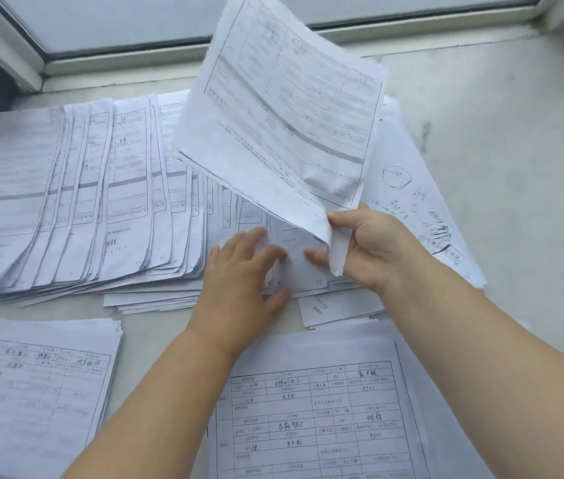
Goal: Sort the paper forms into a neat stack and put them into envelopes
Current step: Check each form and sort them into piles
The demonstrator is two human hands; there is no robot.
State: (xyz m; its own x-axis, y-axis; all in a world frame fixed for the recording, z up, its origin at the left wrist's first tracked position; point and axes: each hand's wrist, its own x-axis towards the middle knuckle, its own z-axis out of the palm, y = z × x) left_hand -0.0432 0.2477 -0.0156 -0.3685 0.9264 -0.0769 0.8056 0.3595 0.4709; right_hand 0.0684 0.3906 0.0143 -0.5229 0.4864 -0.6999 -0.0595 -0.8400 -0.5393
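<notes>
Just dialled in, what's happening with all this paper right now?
A person is sorting white printed forms on a pale stone sill. The right hand pinches the lower corner of a lifted sheaf of forms, while the left hand lies flat on the fanned-out spread of forms. Two neater form stacks lie nearer. No envelopes visible.

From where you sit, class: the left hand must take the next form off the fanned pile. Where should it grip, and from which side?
Pinch the near corner of the top sheet, coming from the near edge: the fanned pile leaves corners stepped and free there, and the left hand already lies flat beside it.
</notes>
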